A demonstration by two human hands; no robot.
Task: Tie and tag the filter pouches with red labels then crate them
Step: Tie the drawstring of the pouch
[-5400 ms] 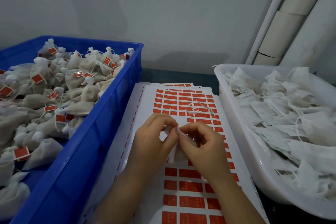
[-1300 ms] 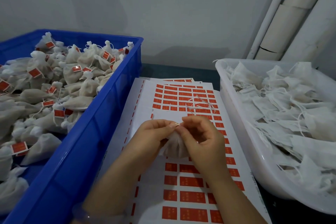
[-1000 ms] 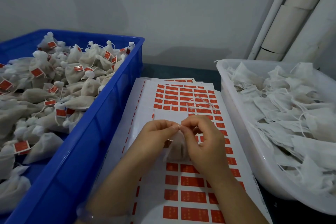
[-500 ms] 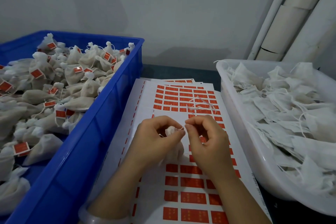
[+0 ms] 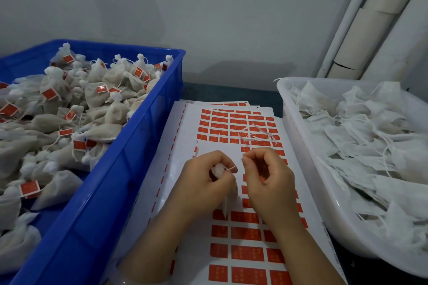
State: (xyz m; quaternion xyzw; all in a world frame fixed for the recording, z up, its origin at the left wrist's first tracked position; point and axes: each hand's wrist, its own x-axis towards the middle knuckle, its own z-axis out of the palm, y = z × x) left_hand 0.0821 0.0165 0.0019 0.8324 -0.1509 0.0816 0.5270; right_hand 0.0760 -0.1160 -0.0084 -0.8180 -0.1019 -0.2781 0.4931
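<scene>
At the lower centre of the head view, our two hands have drawn slightly apart since half a second ago, when their fingertips nearly met over the pouch; a small gap now shows between them, and the crate, the tub and the sheets lie where they were. Our left hand [image 5: 203, 183] is curled closed around the filter pouch [image 5: 228, 201], whose gathered white neck peeks out above the fingers while its body hangs below the palm, over the label sheet [image 5: 245, 250]. A thin white string [image 5: 231, 168] crosses the tip of that hand's forefinger. Our right hand [image 5: 268, 178] is narrowly pinched, thumb against forefinger at its upper left; we cannot tell whether the string's end sits in that pinch. Loose string loops [image 5: 257, 134] lie on the sheet above the hands. At the left of the frame the blue crate [image 5: 111, 192] holds a heap of tied pouches [image 5: 99, 99] bearing red labels. At the right the white tub [image 5: 308, 169] is filled with flat, untied pouches [image 5: 370, 141].
</scene>
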